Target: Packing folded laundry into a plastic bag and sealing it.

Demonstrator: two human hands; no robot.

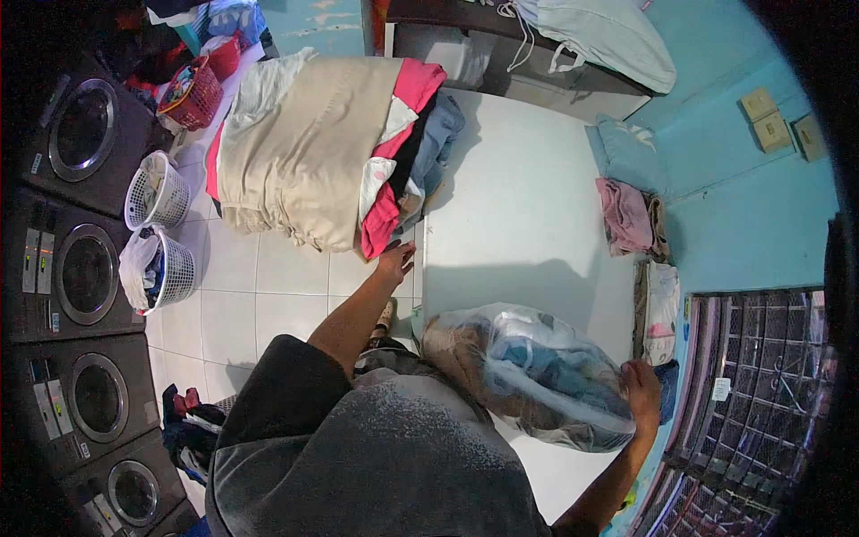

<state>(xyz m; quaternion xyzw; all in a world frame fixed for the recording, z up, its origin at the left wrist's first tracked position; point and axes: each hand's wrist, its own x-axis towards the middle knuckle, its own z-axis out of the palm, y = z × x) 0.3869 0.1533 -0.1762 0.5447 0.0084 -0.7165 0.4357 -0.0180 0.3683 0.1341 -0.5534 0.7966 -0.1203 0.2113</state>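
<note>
My left hand (396, 260) is beside the lower corner of a large heap of clothes. Its fingers are spread apart and hold nothing; whether they brush the cloth I cannot tell. Beige trousers (302, 148) lie across the top of that heap, with pink cloth (417, 84) and blue denim (439, 131) showing at its side. Whatever supports the heap is hidden. A clear plastic bag (537, 369) full of clothes rests on the white table (503, 188), close against my body. At the bag's far right end, my right hand (642, 389) grips the plastic.
Front-loading machines (94, 274) line the left wall. White laundry baskets (178, 268) and a red basket (194, 94) stand near them. Folded clothes (624, 211) and a blue bundle (627, 154) sit along the table's wall side, near a barred window (751, 376). A white drawstring bag (604, 40) lies on a dark shelf.
</note>
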